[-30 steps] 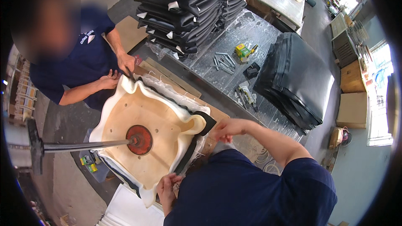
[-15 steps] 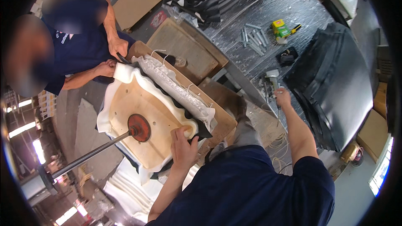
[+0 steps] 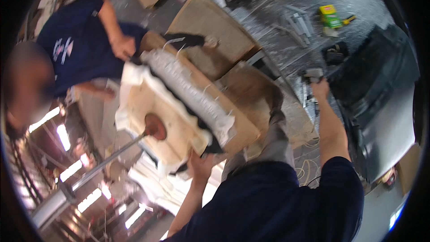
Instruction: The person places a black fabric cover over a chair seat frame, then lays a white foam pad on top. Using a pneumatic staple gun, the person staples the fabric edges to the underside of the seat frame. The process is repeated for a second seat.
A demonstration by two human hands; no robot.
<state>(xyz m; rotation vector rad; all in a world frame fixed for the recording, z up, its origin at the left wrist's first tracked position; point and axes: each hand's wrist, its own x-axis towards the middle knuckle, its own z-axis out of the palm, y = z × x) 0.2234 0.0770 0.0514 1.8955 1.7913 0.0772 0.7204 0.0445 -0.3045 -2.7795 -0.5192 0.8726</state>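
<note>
A pale wooden seat panel with white padding round its rim lies beneath a rod ending in a round red pressing disc. Black cover material shows along its edge. My left hand is closed on this cover at the panel's near corner, thumb and fingers on either side. Out to the right, my right hand is closed round a grey staple gun at the metal table; motion blurs its fingers. Across the panel, a co-worker's hand grips something dark at the far corner.
Metal staple strips, a yellow-green box and a small black object lie on the metal table. Black sheets are stacked at right. A gathered white roll runs beside the panel. Hose coils hang below the table.
The view has shifted and blurred. My right hand has moved up against the staple gun's body. The co-worker's nearer hand has come away from the panel; my left hand stays at its corner.
</note>
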